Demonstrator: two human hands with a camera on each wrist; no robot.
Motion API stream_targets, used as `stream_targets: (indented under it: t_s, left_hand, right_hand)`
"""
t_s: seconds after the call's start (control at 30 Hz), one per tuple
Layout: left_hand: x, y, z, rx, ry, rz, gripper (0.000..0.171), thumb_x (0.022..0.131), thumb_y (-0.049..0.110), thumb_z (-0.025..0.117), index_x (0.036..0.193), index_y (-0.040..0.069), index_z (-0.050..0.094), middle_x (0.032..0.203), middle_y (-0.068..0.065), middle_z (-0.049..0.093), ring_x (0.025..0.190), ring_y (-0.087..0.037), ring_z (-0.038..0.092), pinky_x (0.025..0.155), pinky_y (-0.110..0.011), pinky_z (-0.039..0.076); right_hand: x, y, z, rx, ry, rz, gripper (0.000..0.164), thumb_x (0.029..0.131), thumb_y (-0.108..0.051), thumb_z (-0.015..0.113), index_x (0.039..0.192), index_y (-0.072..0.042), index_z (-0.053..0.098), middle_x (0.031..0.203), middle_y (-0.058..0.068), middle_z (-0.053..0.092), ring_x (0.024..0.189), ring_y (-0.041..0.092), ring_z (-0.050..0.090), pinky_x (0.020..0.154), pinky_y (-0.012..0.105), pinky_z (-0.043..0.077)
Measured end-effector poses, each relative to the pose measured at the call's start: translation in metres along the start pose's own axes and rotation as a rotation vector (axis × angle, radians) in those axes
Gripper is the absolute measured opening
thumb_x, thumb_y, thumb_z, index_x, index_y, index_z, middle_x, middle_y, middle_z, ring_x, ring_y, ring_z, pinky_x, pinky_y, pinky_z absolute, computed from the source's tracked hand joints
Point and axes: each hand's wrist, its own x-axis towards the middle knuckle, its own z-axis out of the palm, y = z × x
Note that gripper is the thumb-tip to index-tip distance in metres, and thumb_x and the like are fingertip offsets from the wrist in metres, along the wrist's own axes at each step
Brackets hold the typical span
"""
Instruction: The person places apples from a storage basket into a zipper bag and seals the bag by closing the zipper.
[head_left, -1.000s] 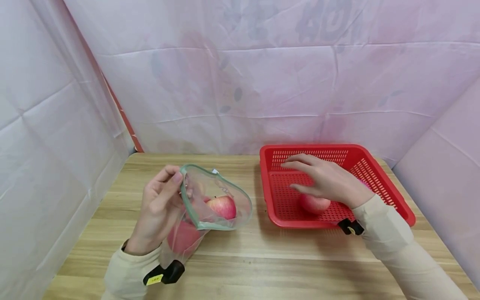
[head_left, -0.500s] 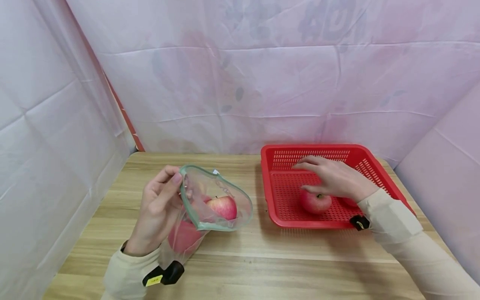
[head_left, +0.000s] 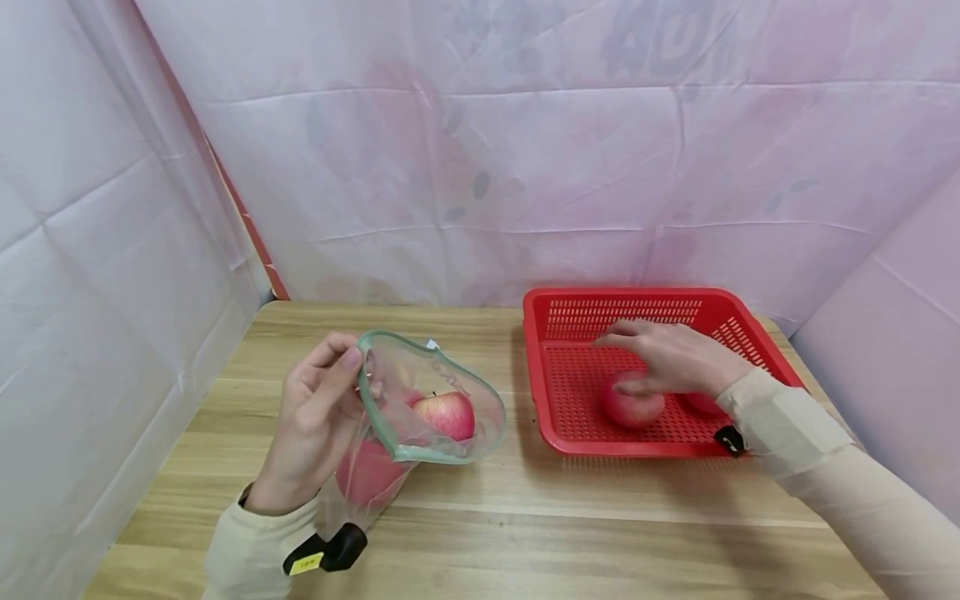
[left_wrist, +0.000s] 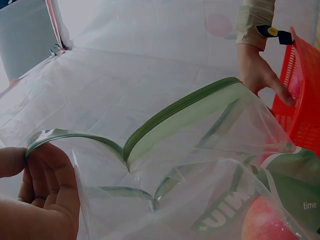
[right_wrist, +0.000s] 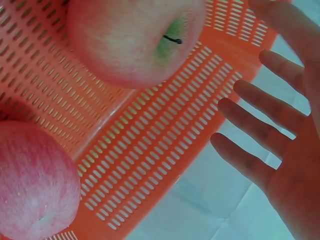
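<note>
Head view: left hand pinches a clear bag of apples on the worktop's left; right hand, spread, hovers at the red basket's left apple, contact hard to tell.

The right hand partly hides an apple.

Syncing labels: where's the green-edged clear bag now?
Head view: the clear bag is left of the red basket, with apples inside. The left hand pinches it on the side away from the basket.
</note>
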Motion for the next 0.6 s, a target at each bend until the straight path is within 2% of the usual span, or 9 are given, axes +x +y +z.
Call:
stream_targets:
  t_s: [0.13,0.3,0.6]
  left_hand:
    - [-0.0001,0.0,-0.0003,0.001,0.001,0.0,0.028,0.109,0.0,0.036,0.107,0.011,0.062,0.09,0.004,0.065,0.08,-0.008,0.063,0.074,-0.017,0.055]
    - [-0.0001,0.0002,-0.0006,-0.004,-0.006,0.003,0.027,0.109,0.0,0.036,0.108,0.011,0.062,0.091,0.004,0.065,0.08,-0.008,0.063,0.075,-0.017,0.055]
    - [-0.0003,0.0015,-0.0009,-0.002,0.002,0.001,0.027,0.109,0.0,0.036,0.107,0.01,0.062,0.09,0.004,0.065,0.08,-0.008,0.063,0.075,-0.017,0.055]
  right_hand:
    - [0.0021,0.0011,0.0031,-0.014,-0.053,0.015,0.069,0.073,-0.04,0.091,0.134,-0.018,0.067,0.135,0.019,0.062,0.116,0.04,0.065,0.081,0.055,0.06]
    - [0.0056,0.0035,0.006,-0.029,-0.121,0.043,0.073,0.071,-0.041,0.09,0.135,-0.018,0.065,0.135,0.022,0.061,0.109,0.039,0.068,0.078,0.052,0.061]
    - [0.009,0.0082,0.0103,0.021,-0.253,0.112,0.08,0.069,-0.048,0.088,0.138,-0.017,0.063,0.135,0.022,0.06,0.091,0.027,0.071,0.067,0.041,0.06]
